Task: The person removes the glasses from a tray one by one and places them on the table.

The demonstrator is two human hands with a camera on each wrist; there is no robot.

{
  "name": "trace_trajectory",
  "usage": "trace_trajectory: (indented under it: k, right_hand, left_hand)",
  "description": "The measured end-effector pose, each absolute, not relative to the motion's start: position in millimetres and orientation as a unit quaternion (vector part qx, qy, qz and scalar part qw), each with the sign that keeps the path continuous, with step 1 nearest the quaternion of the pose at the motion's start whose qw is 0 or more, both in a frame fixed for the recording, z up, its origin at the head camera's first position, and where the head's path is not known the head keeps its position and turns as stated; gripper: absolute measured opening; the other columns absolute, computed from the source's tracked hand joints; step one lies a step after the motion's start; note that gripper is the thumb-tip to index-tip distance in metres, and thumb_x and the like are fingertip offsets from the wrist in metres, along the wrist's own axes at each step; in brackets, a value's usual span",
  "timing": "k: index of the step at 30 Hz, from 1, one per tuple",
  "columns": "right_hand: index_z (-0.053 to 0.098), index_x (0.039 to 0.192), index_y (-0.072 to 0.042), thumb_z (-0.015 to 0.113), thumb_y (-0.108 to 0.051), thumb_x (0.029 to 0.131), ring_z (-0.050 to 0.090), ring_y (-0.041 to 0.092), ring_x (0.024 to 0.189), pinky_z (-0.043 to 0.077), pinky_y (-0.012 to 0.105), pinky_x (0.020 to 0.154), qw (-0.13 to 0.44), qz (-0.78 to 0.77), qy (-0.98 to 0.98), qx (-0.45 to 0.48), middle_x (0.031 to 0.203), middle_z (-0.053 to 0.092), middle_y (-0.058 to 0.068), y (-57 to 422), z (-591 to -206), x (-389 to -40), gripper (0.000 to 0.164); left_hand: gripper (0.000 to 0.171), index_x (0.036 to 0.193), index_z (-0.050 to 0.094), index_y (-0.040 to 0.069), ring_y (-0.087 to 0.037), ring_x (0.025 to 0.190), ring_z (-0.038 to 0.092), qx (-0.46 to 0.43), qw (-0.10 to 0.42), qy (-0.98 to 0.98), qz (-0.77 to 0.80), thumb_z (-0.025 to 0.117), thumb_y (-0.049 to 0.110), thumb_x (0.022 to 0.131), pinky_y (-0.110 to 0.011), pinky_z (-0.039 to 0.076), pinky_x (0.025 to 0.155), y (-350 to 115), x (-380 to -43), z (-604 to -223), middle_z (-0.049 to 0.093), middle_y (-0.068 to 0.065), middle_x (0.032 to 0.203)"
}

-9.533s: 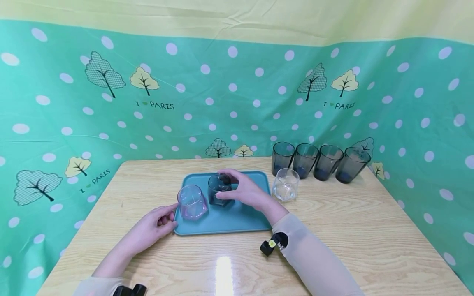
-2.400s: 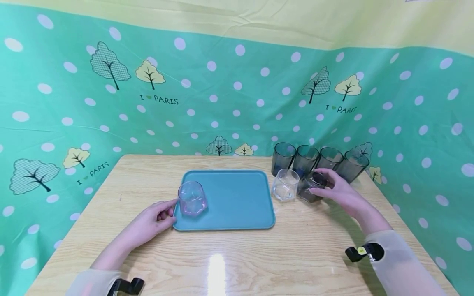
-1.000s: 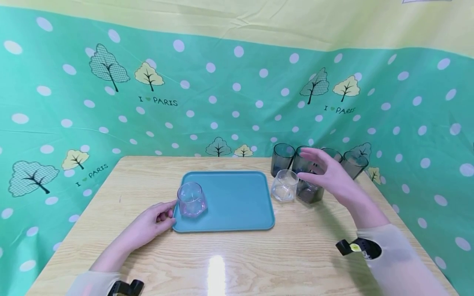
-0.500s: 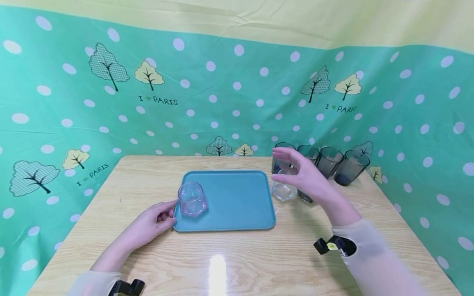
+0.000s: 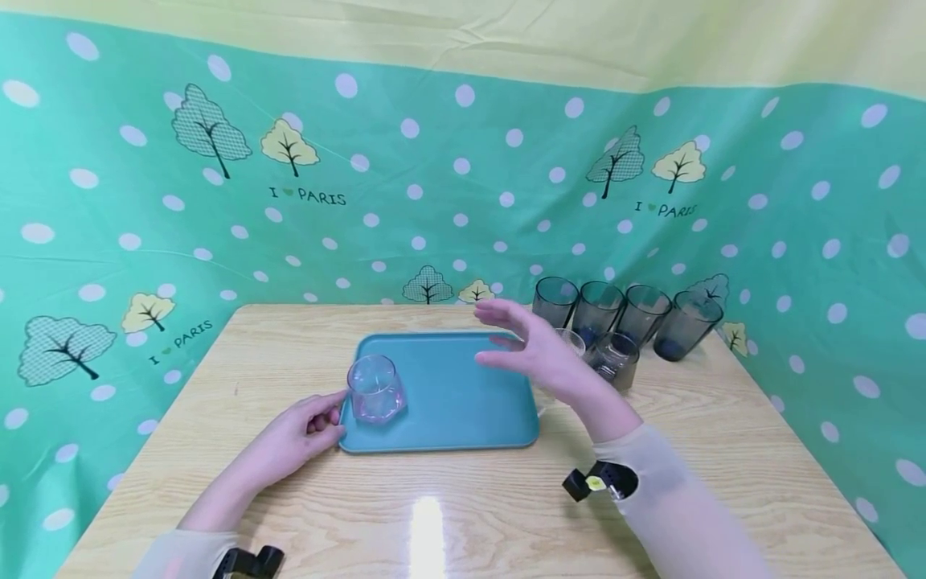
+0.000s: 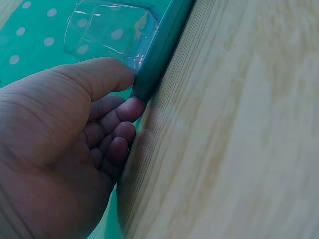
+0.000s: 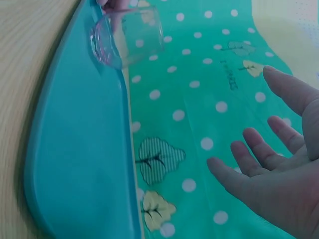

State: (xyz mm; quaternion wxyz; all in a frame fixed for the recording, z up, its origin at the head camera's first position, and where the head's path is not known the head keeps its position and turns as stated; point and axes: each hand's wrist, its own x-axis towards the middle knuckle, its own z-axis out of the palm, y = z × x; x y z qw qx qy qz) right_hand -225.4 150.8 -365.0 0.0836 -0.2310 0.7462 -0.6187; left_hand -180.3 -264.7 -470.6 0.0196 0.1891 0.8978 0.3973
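My left hand pinches the left edge of a blue tray; the left wrist view shows thumb and forefinger at its corner, other fingers curled. On the tray's left side stands a pinkish clear glass, close to that hand. My right hand hovers over the tray's right part, fingers spread and holding nothing; the right wrist view shows the same hand above the tray. Behind it, right of the tray, a clear glass is mostly hidden. Beside that one sits a short dark glass.
Several tall smoky glasses stand in a row at the back right of the wooden table. A green dotted curtain hangs behind the table and along its sides.
My right hand carried the short dark glass from the tray to beside the clear glass and let go. It has since moved left over the tray. The left hand stays at the tray's edge.
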Motion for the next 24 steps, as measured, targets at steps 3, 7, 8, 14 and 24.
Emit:
trace_trajectory:
  k: [3, 7, 8, 14, 24]
  right_hand:
    - [0.05, 0.164, -0.014, 0.086, -0.006, 0.097, 0.047, 0.026, 0.153, 0.038, 0.048, 0.126, 0.091, -0.623, 0.74, -0.238, 0.16, 0.054, 0.006, 139.7, -368.5, -226.4, 0.076]
    - [0.049, 0.165, -0.013, 0.087, -0.007, 0.096, 0.047, 0.024, 0.153, 0.038, 0.051, 0.126, 0.099, -0.628, 0.731, -0.246, 0.16, 0.055, 0.004, 125.6, -373.3, -228.0, 0.079]
    - [0.049, 0.165, -0.013, 0.087, -0.008, 0.096, 0.047, 0.024, 0.153, 0.038, 0.051, 0.125, 0.102, -0.629, 0.73, -0.248, 0.16, 0.055, 0.003, 122.1, -374.6, -228.6, 0.079]
    - [0.051, 0.163, -0.014, 0.089, -0.01, 0.095, 0.047, 0.023, 0.153, 0.04, 0.052, 0.124, 0.119, -0.635, 0.717, -0.262, 0.161, 0.055, 0.0, 102.0, -380.3, -230.1, 0.078]
    - [0.052, 0.162, -0.013, 0.087, -0.006, 0.095, 0.046, 0.033, 0.154, 0.041, 0.053, 0.123, 0.142, -0.639, 0.706, -0.27, 0.16, 0.055, 0.005, 70.8, -394.0, -234.5, 0.076]
  left_hand:
    - [0.057, 0.154, 0.058, -0.007, -0.013, 0.092, 0.054, 0.189, 0.02, 0.898, 0.397, 0.078, 0.007, 0.102, -0.026, 0.049, 0.078, -263.7, -180.8, -470.9, 0.06, 0.001, 0.103]
    - [0.057, 0.154, 0.059, -0.006, -0.012, 0.092, 0.054, 0.192, 0.019, 0.897, 0.398, 0.078, 0.007, 0.102, -0.025, 0.049, 0.078, -262.7, -181.5, -471.3, 0.06, 0.001, 0.103]
    - [0.057, 0.154, 0.059, -0.006, -0.013, 0.092, 0.054, 0.193, 0.018, 0.896, 0.399, 0.078, 0.007, 0.102, -0.025, 0.049, 0.077, -262.6, -181.6, -471.3, 0.06, 0.001, 0.103]
    - [0.056, 0.154, 0.059, -0.007, -0.012, 0.091, 0.054, 0.196, 0.019, 0.896, 0.398, 0.078, 0.007, 0.103, -0.026, 0.048, 0.076, -262.6, -181.4, -471.4, 0.06, 0.001, 0.102]
    - [0.055, 0.153, 0.059, -0.007, -0.012, 0.091, 0.054, 0.196, 0.015, 0.898, 0.394, 0.078, 0.007, 0.103, -0.026, 0.049, 0.076, -262.9, -181.8, -472.6, 0.06, 0.001, 0.102]
